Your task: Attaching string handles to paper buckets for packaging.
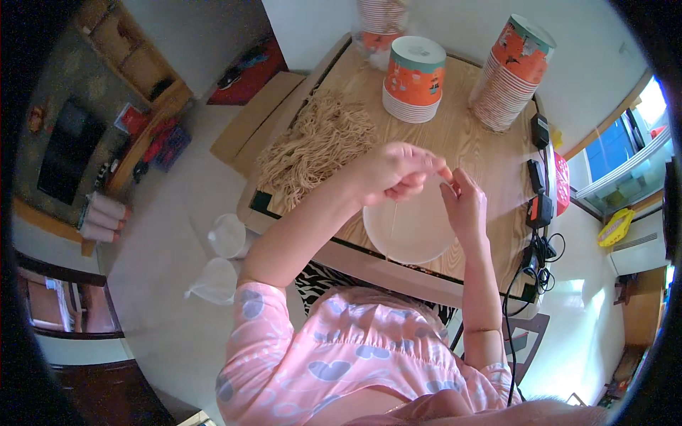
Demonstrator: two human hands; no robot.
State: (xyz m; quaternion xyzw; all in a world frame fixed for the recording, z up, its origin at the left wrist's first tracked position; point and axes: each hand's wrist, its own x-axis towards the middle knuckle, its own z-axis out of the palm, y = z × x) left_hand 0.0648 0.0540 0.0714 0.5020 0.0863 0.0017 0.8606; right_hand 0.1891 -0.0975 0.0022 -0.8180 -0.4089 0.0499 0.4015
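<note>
My left hand and my right hand meet at the fingertips above a white round plate or lid near the table's front edge. Both are closed in a pinch; whatever they hold is too small to make out. A faint thin line, perhaps a string, runs down below my left hand across the white disc. Beside my left forearm lies a heap of beige strings. Farther back stands a short stack of upside-down orange and green paper buckets.
Taller bucket stacks stand at the back right and at the back. Black adapters and cables line the table's right edge. A cardboard box is left of the table; white bags lie on the floor.
</note>
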